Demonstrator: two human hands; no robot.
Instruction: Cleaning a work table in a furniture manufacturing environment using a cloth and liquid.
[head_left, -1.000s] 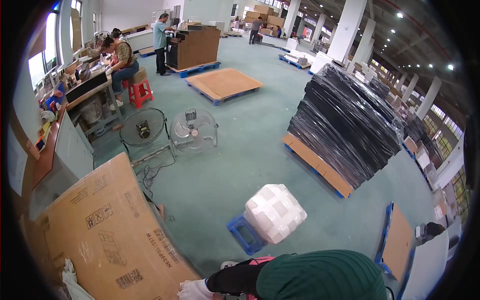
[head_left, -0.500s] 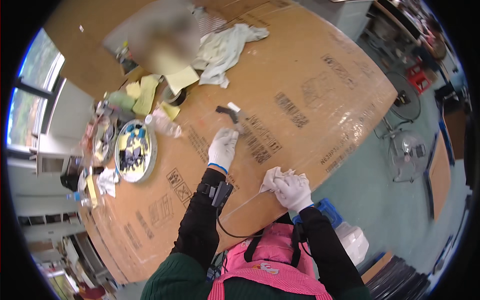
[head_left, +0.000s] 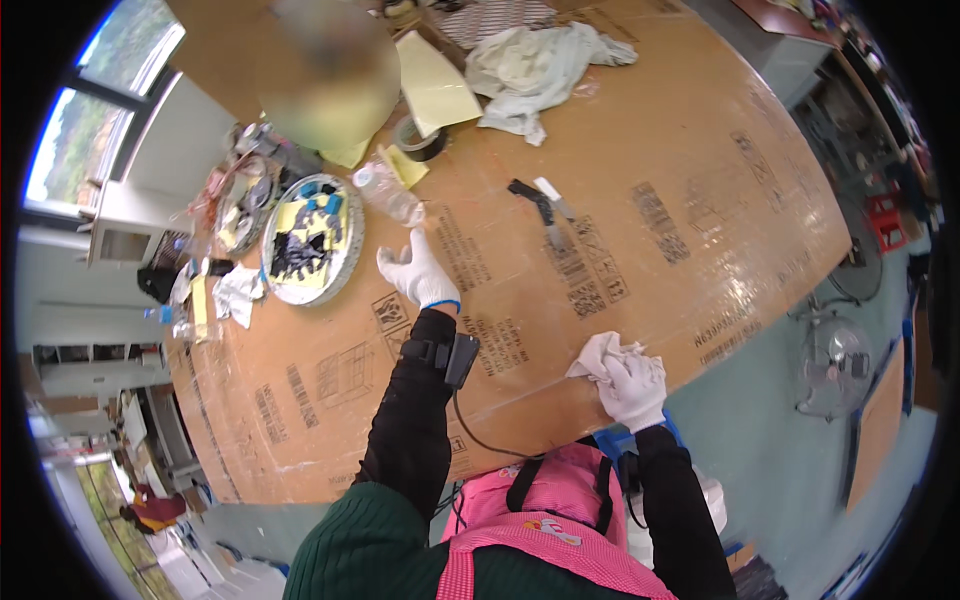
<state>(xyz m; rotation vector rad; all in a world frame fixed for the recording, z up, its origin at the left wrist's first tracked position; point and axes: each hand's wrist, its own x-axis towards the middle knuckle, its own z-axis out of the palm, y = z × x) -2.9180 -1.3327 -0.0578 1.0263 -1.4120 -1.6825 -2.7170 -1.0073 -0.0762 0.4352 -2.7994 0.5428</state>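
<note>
My left hand, in a white glove, reaches over the cardboard-covered table with its fingers apart and nothing in it. Just beyond its fingertips a clear plastic bottle lies on its side. My right hand, also gloved, grips a crumpled white cloth by the table's near edge. Farther off lie a black-handled tool with a blade-like end and, beside it, a slim white-handled tool. Left of my left hand stands a round white tray holding yellow paper with dark and blue pieces.
A roll of dark tape, yellow sheets and a pale rag lie toward the far side. A second round container and a white crumpled cloth are at the left. A fan stands on the floor at right.
My left hand has moved from beside the black-handled tool leftward to near the bottle, and its fingers have spread. My right hand keeps hold of the cloth. The view has shifted.
</note>
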